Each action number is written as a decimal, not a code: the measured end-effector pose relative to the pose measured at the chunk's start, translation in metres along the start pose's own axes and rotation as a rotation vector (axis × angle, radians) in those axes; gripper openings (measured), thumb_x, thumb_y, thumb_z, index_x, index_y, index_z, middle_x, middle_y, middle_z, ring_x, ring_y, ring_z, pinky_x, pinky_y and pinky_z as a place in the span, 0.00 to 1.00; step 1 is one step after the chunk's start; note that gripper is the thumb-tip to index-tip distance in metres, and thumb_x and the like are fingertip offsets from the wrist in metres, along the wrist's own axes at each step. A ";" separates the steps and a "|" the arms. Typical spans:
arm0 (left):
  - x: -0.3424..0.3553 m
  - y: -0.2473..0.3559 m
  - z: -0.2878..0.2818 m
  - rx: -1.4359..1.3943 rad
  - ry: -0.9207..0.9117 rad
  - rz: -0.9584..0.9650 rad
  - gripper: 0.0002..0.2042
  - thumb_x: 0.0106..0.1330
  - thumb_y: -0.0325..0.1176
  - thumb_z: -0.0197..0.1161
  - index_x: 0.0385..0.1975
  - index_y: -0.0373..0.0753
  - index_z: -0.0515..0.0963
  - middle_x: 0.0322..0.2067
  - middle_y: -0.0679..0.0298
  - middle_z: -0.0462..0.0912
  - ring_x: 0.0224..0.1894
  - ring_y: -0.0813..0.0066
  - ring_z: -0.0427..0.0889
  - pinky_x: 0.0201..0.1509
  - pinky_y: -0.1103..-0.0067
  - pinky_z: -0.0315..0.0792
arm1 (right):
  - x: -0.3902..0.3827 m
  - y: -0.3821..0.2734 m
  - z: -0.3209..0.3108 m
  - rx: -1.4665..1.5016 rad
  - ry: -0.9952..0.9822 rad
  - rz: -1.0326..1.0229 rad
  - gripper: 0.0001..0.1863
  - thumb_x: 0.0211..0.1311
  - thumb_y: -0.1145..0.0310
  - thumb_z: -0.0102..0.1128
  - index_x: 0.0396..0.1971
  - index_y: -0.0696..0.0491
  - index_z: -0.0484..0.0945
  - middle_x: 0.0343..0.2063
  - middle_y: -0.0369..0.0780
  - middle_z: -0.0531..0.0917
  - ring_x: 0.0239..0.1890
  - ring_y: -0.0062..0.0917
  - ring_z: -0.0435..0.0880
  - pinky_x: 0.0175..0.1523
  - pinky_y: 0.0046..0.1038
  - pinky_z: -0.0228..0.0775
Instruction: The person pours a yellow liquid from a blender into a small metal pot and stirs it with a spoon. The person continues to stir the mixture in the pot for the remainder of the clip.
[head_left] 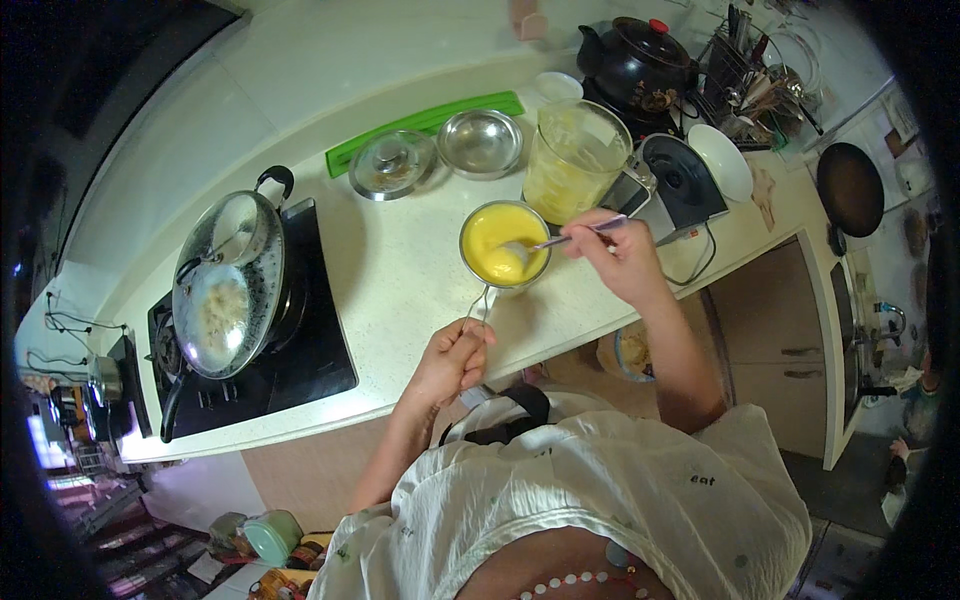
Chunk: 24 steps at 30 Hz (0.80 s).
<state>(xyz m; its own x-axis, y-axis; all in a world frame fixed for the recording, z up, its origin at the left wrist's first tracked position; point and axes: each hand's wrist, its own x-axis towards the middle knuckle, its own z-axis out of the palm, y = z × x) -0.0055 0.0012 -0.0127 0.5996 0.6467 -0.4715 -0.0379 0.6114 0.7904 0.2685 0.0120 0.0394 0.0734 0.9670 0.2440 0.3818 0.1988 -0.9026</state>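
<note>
A round metal-rimmed strainer (465, 258) with a looped wire handle is filled with thick yellow liquid (485, 236). My left hand (457, 356) is closed around the handle at the counter's front edge. Whether a bowl supports it from below is hidden. My right hand (622, 257) pinches the thin handle of a metal spoon (545, 243), whose bowl is dipped in the yellow liquid. Just behind stands a clear blender jar (575, 150), smeared with yellow residue. To its left are an empty metal bowl (480, 143) and a glass lid (392, 163).
At left, a lidded wok (228, 290) sits on a black cooktop (310, 330). A blender base (685, 180) with its cord, a white bowl (722, 160) and a dark teapot (640, 65) stand at right. A utensil rack (735, 70) and a green strip (420, 125) line the back.
</note>
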 end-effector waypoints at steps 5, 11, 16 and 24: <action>-0.001 0.001 -0.001 -0.017 0.001 -0.003 0.12 0.75 0.37 0.44 0.34 0.37 0.71 0.13 0.76 0.57 0.12 0.87 0.53 0.13 0.85 0.48 | 0.013 0.007 -0.008 -0.040 0.055 0.013 0.08 0.66 0.72 0.56 0.35 0.62 0.80 0.28 0.39 0.85 0.31 0.19 0.85 0.36 0.21 0.76; 0.001 -0.001 -0.001 -0.040 -0.005 -0.019 0.12 0.75 0.38 0.45 0.35 0.38 0.72 0.13 0.76 0.57 0.12 0.87 0.53 0.13 0.86 0.47 | 0.015 0.004 0.005 -0.009 0.012 -0.015 0.07 0.65 0.73 0.56 0.34 0.61 0.81 0.28 0.40 0.85 0.30 0.20 0.85 0.34 0.21 0.75; -0.002 0.004 0.000 0.012 -0.005 -0.021 0.12 0.75 0.38 0.44 0.35 0.37 0.70 0.13 0.76 0.57 0.12 0.86 0.54 0.13 0.85 0.48 | 0.004 0.000 -0.020 -0.057 0.002 0.068 0.08 0.66 0.73 0.55 0.35 0.61 0.81 0.29 0.40 0.85 0.33 0.20 0.85 0.36 0.20 0.76; 0.000 0.001 -0.003 -0.022 -0.004 -0.025 0.12 0.75 0.38 0.45 0.35 0.37 0.71 0.13 0.76 0.57 0.12 0.86 0.54 0.13 0.85 0.48 | 0.012 0.002 -0.020 -0.051 -0.035 0.040 0.08 0.67 0.73 0.54 0.36 0.61 0.80 0.32 0.40 0.85 0.34 0.20 0.85 0.38 0.21 0.76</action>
<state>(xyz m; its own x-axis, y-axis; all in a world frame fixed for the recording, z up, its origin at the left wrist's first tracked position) -0.0077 0.0030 -0.0126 0.6041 0.6291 -0.4892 -0.0403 0.6372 0.7696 0.2887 0.0212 0.0479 0.0571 0.9791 0.1950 0.4262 0.1527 -0.8916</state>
